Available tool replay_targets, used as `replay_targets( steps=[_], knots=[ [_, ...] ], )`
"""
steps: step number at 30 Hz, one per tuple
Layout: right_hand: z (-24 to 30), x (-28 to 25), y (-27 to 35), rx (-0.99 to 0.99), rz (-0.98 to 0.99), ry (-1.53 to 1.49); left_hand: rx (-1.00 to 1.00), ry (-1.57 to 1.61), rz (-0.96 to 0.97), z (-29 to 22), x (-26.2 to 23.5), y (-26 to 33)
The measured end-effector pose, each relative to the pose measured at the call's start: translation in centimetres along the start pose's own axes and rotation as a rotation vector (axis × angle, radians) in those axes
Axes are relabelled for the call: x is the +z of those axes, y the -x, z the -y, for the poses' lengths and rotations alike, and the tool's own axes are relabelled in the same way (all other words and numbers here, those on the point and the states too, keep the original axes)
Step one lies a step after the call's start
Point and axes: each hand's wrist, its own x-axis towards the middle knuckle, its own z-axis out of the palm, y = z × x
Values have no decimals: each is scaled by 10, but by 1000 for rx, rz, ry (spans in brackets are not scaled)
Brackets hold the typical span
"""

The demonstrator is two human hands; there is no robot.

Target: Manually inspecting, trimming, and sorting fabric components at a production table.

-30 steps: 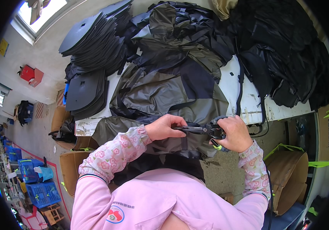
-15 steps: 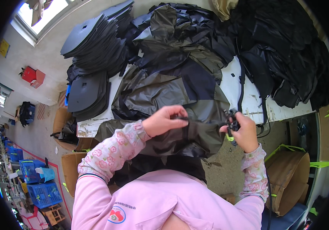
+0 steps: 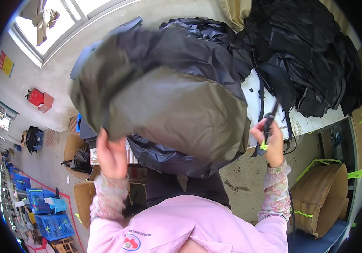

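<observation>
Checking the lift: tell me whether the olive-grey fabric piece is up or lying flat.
Up: the olive-grey fabric piece billows above the white table, held by the left hand.

To my right I see 1 brown cardboard drum (image 3: pixel 322 198); to my left, blue plastic crates (image 3: pixel 48 215) and a red box (image 3: pixel 40 99) on the floor

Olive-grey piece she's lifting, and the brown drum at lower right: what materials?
Olive-grey piece: looks like thin synthetic woven fabric, perhaps nylon or polyester; matte with faint sheen, fine crinkles, billows while the left hand holds its edge and the right hand holds a black strap. Brown drum: probably cardboard or kraft paper; dull, flat brown, banded with green strapping.
</observation>
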Motion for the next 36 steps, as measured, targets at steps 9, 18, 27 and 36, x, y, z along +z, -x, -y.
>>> replay_targets(
  steps=[9,18,27,36],
  knots=[
    [-37,41,-12,39,207,135,-1379,-817,158,17,-150,127],
    [-69,109,-60,-282,360,720,396,-1545,665,56,-103,-50],
    [-115,99,-37,-34,487,683,147,-1707,618,73,-167,-97],
    [-136,86,-34,-12,438,560,-74,-969,202,24,-170,-86]
  ],
)
